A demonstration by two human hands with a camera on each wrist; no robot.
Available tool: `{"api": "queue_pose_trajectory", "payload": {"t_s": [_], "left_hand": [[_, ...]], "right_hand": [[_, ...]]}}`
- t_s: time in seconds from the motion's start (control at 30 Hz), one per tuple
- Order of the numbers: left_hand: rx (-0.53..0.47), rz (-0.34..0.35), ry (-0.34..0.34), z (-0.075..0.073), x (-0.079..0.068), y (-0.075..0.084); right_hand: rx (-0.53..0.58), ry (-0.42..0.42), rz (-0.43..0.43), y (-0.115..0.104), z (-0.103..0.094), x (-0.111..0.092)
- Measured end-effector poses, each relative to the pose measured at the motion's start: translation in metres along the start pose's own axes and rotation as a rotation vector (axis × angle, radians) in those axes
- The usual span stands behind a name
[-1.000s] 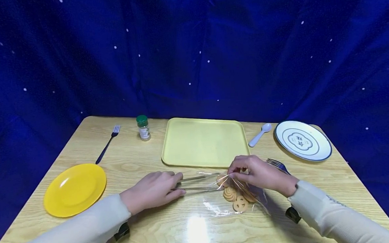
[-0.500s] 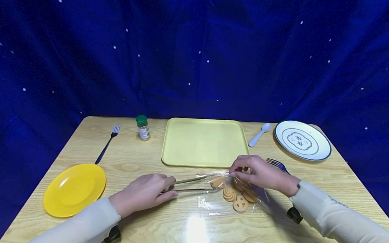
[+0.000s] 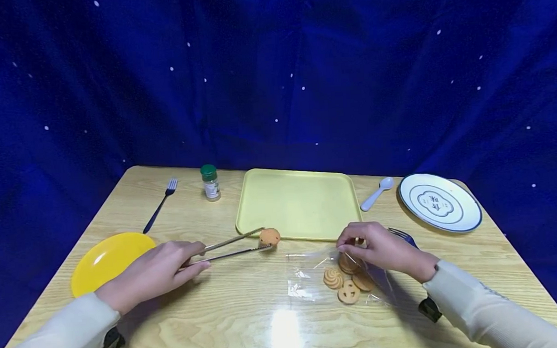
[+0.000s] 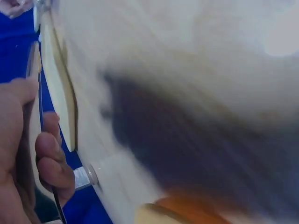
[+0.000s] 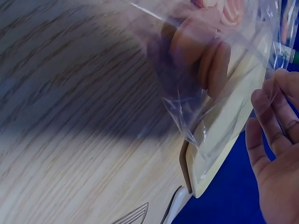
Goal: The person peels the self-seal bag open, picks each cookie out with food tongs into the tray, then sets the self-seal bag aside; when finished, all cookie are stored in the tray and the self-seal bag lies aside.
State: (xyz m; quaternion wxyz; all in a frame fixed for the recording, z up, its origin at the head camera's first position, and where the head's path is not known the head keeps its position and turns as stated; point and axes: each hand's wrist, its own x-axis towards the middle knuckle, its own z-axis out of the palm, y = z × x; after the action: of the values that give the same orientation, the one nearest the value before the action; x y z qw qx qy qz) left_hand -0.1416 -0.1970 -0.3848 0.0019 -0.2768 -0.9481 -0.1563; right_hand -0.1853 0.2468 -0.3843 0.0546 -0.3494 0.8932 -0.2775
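Observation:
My left hand (image 3: pixel 162 269) grips metal tongs (image 3: pixel 235 244), whose tips pinch a round cookie (image 3: pixel 269 237) at the front edge of the pale yellow tray (image 3: pixel 299 204). In the left wrist view the fingers curl round the tongs' arms. My right hand (image 3: pixel 377 247) pinches the upper film of a clear plastic bag (image 3: pixel 308 288) lying on the table. Inside the bag are several cookies, among them a swirled cookie (image 3: pixel 333 278) and a cookie with cut-out holes (image 3: pixel 349 292). The right wrist view shows the bag's film drawn up to the fingertips.
A yellow plate (image 3: pixel 108 259) lies partly behind the left hand, with a fork (image 3: pixel 161 205) beyond it. A green-capped shaker (image 3: pixel 210 183) stands left of the tray. To the right are a pale spoon (image 3: pixel 376 193), a white plate (image 3: pixel 440 202) and a dark fork (image 3: pixel 403 237).
The left hand has drawn the tongs leftward out of the bag with a cookie between the tips. The right hand keeps its hold on the bag.

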Motion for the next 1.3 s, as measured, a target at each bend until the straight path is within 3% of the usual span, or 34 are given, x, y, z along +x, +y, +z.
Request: {"api": "queue_pose_trajectory", "payload": {"t_s": [0.13, 0.33, 0.5, 0.63, 0.73, 1.07, 1.2, 1.3], "left_hand": [[0.036, -0.056, 0.046, -0.005, 0.023, -0.004], [0.046, -0.156, 0.07, -0.01, 0.074, -0.008], [0.05, -0.231, 0.062, -0.002, 0.109, -0.008], [0.052, -0.301, 0.023, 0.007, 0.125, -0.005], [0.049, -0.333, -0.012, 0.01, 0.129, -0.003], [-0.01, -0.355, -0.036, 0.014, 0.128, -0.005], [-0.024, -0.344, -0.008, 0.009, 0.12, -0.004], [-0.002, -0.306, 0.03, 0.003, 0.105, -0.001]], "right_hand": [[0.008, -0.011, 0.017, 0.0, -0.001, -0.003], [-0.018, -0.04, 0.022, -0.002, -0.003, -0.003], [-0.033, -0.045, 0.021, -0.003, -0.005, -0.001], [-0.037, -0.041, 0.017, -0.003, -0.005, 0.0], [-0.038, -0.039, 0.009, -0.004, -0.004, -0.001], [-0.044, -0.031, -0.015, 0.0, 0.001, 0.0], [-0.047, -0.029, -0.015, 0.0, 0.0, 0.0], [-0.045, -0.034, -0.002, -0.002, -0.001, 0.0]]}}
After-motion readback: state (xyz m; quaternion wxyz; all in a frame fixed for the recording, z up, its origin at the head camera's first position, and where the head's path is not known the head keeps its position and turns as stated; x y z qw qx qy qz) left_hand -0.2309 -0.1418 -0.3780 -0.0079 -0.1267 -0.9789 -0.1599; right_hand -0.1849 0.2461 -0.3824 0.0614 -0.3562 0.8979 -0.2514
